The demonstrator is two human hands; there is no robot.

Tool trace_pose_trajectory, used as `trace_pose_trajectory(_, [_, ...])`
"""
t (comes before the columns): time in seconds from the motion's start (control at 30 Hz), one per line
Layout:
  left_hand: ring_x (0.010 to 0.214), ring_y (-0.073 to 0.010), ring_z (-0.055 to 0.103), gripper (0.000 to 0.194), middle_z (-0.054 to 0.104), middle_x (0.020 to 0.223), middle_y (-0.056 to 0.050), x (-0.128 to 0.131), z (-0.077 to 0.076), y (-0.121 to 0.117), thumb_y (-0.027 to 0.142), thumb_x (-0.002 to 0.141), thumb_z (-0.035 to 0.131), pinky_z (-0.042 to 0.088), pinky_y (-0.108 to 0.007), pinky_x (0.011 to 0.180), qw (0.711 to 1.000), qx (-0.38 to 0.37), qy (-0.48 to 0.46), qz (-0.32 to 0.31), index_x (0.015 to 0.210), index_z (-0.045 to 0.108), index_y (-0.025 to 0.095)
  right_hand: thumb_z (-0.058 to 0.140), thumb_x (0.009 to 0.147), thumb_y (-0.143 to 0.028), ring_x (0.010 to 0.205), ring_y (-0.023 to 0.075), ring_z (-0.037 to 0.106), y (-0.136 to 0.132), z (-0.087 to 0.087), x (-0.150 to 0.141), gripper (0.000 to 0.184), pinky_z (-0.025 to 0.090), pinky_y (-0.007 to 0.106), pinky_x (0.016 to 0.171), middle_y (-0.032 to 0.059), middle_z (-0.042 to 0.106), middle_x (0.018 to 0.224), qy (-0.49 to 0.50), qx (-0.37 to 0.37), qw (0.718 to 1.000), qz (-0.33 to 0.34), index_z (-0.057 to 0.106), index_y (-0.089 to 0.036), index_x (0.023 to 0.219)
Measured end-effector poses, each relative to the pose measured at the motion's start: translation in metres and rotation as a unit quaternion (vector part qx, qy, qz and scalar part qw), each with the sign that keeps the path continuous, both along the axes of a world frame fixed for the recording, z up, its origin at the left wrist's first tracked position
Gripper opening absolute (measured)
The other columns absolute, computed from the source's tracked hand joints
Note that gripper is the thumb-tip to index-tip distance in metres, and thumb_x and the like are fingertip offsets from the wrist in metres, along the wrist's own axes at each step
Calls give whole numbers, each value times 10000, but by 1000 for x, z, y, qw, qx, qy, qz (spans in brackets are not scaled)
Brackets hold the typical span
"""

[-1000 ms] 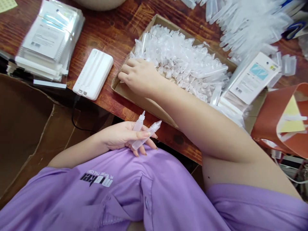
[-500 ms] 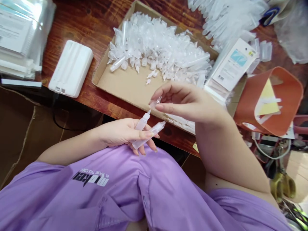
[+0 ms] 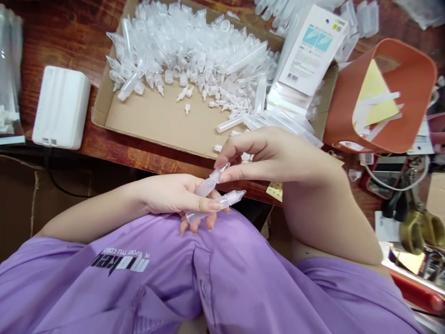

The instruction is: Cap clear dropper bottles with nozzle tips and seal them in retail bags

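Observation:
Two small translucent dropper bottles lie across my left hand [image 3: 181,199], palm up above my lap. The nearer dropper bottle [image 3: 203,213] has a clear pointed cap and is pressed under my thumb. Beyond it, the farther dropper bottle [image 3: 206,186] rests between thumb and fingers, its top toward my right hand [image 3: 257,157]. Thumb and fingertips of that hand pinch a clear pointed cap [image 3: 222,170], which sits over the farther bottle's tip. Whether the cap is pushed fully down I cannot tell.
A shallow cardboard tray [image 3: 139,125] holds many clear caps, white nozzles and tubes. A white power bank [image 3: 61,106] with a cable stands left. Right are a stack of printed packets [image 3: 313,51], an orange bin [image 3: 382,102] with paper scraps, and brass-handled scissors [image 3: 420,227].
My right hand has come from the tray's left end to the farther bottle, bringing a clear cap onto its tip. My left hand keeps both bottles. The view has shifted to the right.

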State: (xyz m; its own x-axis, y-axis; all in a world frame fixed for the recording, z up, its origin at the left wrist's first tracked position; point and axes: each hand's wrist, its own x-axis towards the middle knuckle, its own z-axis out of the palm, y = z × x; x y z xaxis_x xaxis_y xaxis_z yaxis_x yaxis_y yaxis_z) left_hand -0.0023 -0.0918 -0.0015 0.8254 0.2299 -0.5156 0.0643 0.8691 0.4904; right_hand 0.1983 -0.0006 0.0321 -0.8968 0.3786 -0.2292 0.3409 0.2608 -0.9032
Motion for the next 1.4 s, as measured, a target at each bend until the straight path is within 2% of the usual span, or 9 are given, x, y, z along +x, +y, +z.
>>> trace_pose_trajectory(0.13, [503, -62, 564, 323, 630, 713, 8, 4, 1, 2, 418, 821, 739, 482, -134, 399, 1000, -23, 7, 0, 935, 673, 123, 459, 965, -558, 524, 78, 476, -5, 0, 0, 526, 356, 242, 528, -8, 553, 560, -59, 103, 993, 5, 659, -166, 677])
trace_pose_trajectory(0.3, [473, -63, 578, 305, 630, 698, 14, 4, 1, 3, 388, 843, 722, 475, -135, 385, 998, -56, -25, 13, 986, 689, 120, 569, 925, -510, 885, 142, 634, 1, 0, 7, 420, 468, 245, 735, 69, 696, 1033, 13, 67, 996, 54, 669, -148, 1113])
trace_pose_trajectory(0.43, [479, -68, 587, 303, 634, 704, 9, 4, -1, 2, 381, 829, 737, 483, -143, 392, 997, -74, -31, 9, 969, 697, 115, 489, 979, -465, 708, 103, 606, 3, -3, 9, 391, 431, 225, 649, 33, 693, 814, -25, 62, 995, 74, 709, -143, 949])
trace_pose_trajectory(0.6, [477, -77, 597, 288, 636, 711, 2, 5, -6, -1, 351, 842, 722, 529, -179, 428, 994, -91, -56, 23, 1007, 711, 115, 588, 923, -464, 852, 124, 639, 4, -10, 9, 374, 464, 229, 722, 61, 702, 1024, 39, 34, 997, 64, 677, -150, 1106])
trace_pose_trajectory(0.77, [473, -77, 589, 287, 616, 696, 9, 5, -6, -3, 361, 843, 719, 516, -170, 402, 993, -98, -52, 30, 989, 715, 114, 532, 953, -417, 694, 83, 596, 2, -15, 7, 310, 421, 201, 635, 4, 681, 785, -4, 21, 998, 56, 694, -158, 899])
trace_pose_trajectory(0.9, [455, -67, 567, 294, 600, 681, 16, 5, -4, -4, 376, 838, 724, 472, -147, 375, 994, -92, -52, 36, 978, 719, 117, 573, 925, -403, 758, 93, 620, -2, -18, 8, 286, 440, 204, 655, 14, 700, 895, 32, -51, 996, 59, 658, -160, 1050])
trace_pose_trajectory(1.1, [437, -50, 531, 260, 582, 679, 19, 5, -1, -6, 351, 865, 688, 413, -134, 360, 993, -96, -47, 45, 969, 726, 115, 499, 962, -445, 663, 65, 551, -3, -16, 4, 360, 398, 189, 628, -22, 625, 710, -1, 8, 998, 68, 669, -158, 825])
trace_pose_trajectory(1.27, [420, -47, 513, 253, 579, 668, 20, 3, 4, -7, 325, 869, 684, 401, -153, 369, 994, -85, -51, 55, 975, 712, 97, 561, 940, -361, 776, 87, 606, -1, -10, 3, 280, 431, 192, 671, 30, 692, 940, 41, -2, 995, 87, 637, -128, 1074])
trace_pose_trajectory(1.4, [415, -47, 515, 256, 574, 648, 21, 4, 4, -10, 338, 855, 702, 374, -144, 358, 993, -98, -29, 62, 953, 717, 102, 492, 973, -389, 691, 77, 554, -1, -11, -1, 300, 393, 196, 635, 9, 666, 817, 9, 40, 994, 101, 643, -130, 989])
